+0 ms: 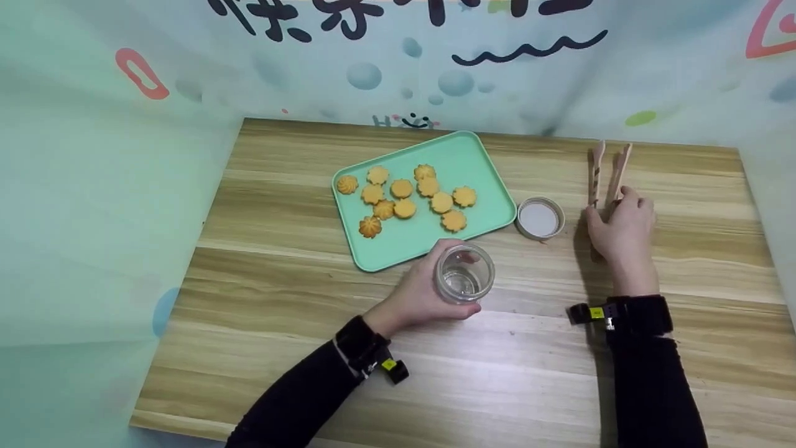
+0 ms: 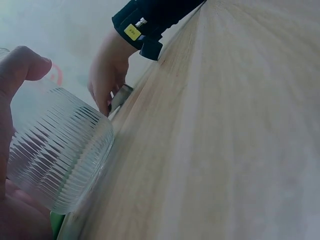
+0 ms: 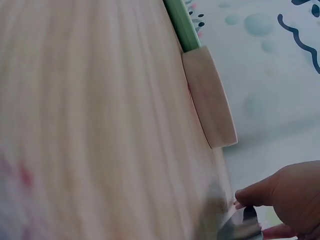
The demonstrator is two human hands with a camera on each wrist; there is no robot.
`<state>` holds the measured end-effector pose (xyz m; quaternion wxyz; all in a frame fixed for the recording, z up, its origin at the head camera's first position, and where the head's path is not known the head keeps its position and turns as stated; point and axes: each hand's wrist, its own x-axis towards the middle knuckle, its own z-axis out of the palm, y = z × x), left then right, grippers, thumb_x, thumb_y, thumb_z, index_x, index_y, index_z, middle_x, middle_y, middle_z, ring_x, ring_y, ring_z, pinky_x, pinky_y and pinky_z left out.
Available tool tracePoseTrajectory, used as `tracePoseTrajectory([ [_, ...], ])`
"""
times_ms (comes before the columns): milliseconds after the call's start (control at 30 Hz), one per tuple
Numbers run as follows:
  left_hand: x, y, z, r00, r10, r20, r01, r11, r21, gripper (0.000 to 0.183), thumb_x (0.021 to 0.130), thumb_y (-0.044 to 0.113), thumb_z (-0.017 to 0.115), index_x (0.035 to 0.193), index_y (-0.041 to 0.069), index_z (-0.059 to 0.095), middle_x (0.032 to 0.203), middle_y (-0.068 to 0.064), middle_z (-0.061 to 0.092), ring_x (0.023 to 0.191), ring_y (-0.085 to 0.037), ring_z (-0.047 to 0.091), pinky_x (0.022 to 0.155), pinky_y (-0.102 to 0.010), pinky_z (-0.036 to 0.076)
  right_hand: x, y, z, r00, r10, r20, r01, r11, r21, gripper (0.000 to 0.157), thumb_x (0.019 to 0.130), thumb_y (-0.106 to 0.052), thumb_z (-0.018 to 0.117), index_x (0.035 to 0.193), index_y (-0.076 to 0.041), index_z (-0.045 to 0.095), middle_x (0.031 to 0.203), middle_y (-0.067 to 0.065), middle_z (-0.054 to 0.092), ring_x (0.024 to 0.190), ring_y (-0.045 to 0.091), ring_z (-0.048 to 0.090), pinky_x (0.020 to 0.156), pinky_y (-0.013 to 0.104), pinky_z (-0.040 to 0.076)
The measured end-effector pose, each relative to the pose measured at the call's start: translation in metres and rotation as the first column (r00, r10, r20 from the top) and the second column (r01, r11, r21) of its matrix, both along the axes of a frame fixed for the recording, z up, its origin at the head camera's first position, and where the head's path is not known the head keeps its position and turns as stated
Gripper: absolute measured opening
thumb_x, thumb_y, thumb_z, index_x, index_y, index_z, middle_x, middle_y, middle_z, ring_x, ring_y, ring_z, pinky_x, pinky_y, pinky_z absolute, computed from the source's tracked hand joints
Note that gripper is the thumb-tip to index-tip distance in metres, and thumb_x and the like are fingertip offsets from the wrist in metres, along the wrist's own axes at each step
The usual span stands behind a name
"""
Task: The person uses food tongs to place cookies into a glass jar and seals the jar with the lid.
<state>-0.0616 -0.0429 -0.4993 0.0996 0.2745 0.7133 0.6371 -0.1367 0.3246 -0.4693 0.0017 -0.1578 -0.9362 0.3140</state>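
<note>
My left hand (image 1: 429, 289) grips a clear glass jar (image 1: 463, 283), thumb on one side and fingers on the other. The jar has no lid on, and ribbed walls show in the left wrist view. At the right, my right hand (image 1: 625, 233) holds a pair of tongs (image 1: 597, 171) between thumb and fingers; their two pinkish arms spread apart, pointing toward the back. A metal part of the tongs (image 3: 242, 227) shows by the fingers in the right wrist view. Several small cookies (image 1: 402, 188) lie on a green tray (image 1: 460, 152) beyond the jar.
A round lid (image 1: 539, 218) lies inside up against the tray's right corner. The wooden table (image 1: 267, 298) ends at a printed cloth backdrop (image 1: 398, 68) behind, with cloth at both sides too.
</note>
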Motion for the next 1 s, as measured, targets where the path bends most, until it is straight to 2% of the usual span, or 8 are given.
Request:
tracePoseTrajectory([
  [133,-0.0001,0.0,0.0005,1.0,-0.001,0.002,0.001,1.0,-0.001,0.092,0.073,0.017,0.103,0.148,0.024,0.05,0.139,0.001,0.07,0.131,-0.02,0.066,0.12,-0.04,0.048,0.0023,0.0049,0.0061,0.997,0.034,0.072,-0.034,0.999,0.002,0.08,0.103,-0.022,0.057,0.166,0.013,0.022,0.151,0.047,0.032,0.139,0.059,0.036,0.12,0.069,0.036],
  [267,0.0001,0.0004,0.0011,1.0,0.003,0.005,-0.003,1.0,-0.002,0.093,0.072,0.014,0.103,0.148,0.025,0.05,0.139,0.001,0.07,0.131,-0.02,0.066,0.119,-0.041,0.048,0.0069,0.0081,0.0108,0.99,0.066,0.124,-0.069,0.997,0.024,0.08,0.099,-0.022,0.057,0.161,0.017,0.024,0.142,0.049,0.035,0.128,0.06,0.04,0.113,0.073,0.04],
  [433,0.0006,0.0002,0.0003,1.0,-0.001,0.016,0.001,1.0,0.011,0.092,0.073,0.017,0.103,0.148,0.026,0.05,0.14,-0.003,0.07,0.131,-0.023,0.066,0.12,-0.041,0.049,0.0088,0.0076,0.0089,0.991,0.087,0.098,-0.092,0.995,0.046,0.07,0.1,-0.023,0.052,0.149,0.023,0.03,0.131,0.051,0.039,0.118,0.058,0.042,0.105,0.071,0.041],
  [567,0.0008,0.0001,-0.0001,1.0,-0.007,0.017,0.007,1.0,0.019,0.092,0.073,0.017,0.102,0.148,0.026,0.05,0.14,-0.006,0.07,0.132,-0.024,0.066,0.12,-0.042,0.049,0.0085,0.0065,0.0069,0.992,0.086,0.094,-0.093,0.994,0.066,0.068,0.101,-0.026,0.053,0.144,0.023,0.035,0.129,0.05,0.04,0.116,0.057,0.042,0.102,0.07,0.041],
  [800,0.0004,-0.0001,0.0004,1.0,-0.01,0.009,0.009,1.0,0.015,0.095,0.072,0.01,0.102,0.149,0.024,0.049,0.142,-0.008,0.069,0.133,-0.024,0.065,0.121,-0.04,0.047,0.0075,0.0049,0.0051,0.995,0.086,0.041,-0.09,0.99,0.111,0.076,0.103,-0.034,0.061,0.146,0.023,0.038,0.133,0.051,0.04,0.125,0.063,0.038,0.109,0.07,0.035],
  [900,0.0,0.0001,-0.0004,1.0,-0.009,0.007,0.009,1.0,0.012,0.096,0.071,0.008,0.103,0.149,0.024,0.049,0.142,-0.007,0.069,0.133,-0.024,0.065,0.121,-0.04,0.047,0.007,0.0049,0.0031,0.996,0.086,0.022,-0.088,0.99,0.114,0.074,0.108,-0.038,0.058,0.144,0.024,0.04,0.133,0.05,0.04,0.126,0.063,0.037,0.109,0.07,0.034],
  [1000,-0.0003,0.0001,-0.0009,1.0,-0.007,0.01,0.007,1.0,0.007,0.096,0.071,0.009,0.103,0.149,0.025,0.049,0.142,-0.007,0.069,0.133,-0.025,0.065,0.121,-0.04,0.047,0.0061,0.0063,0.0029,0.996,0.09,0.029,-0.093,0.989,0.113,0.069,0.111,-0.034,0.054,0.143,0.025,0.04,0.131,0.05,0.04,0.125,0.063,0.038,0.109,0.071,0.035],
])
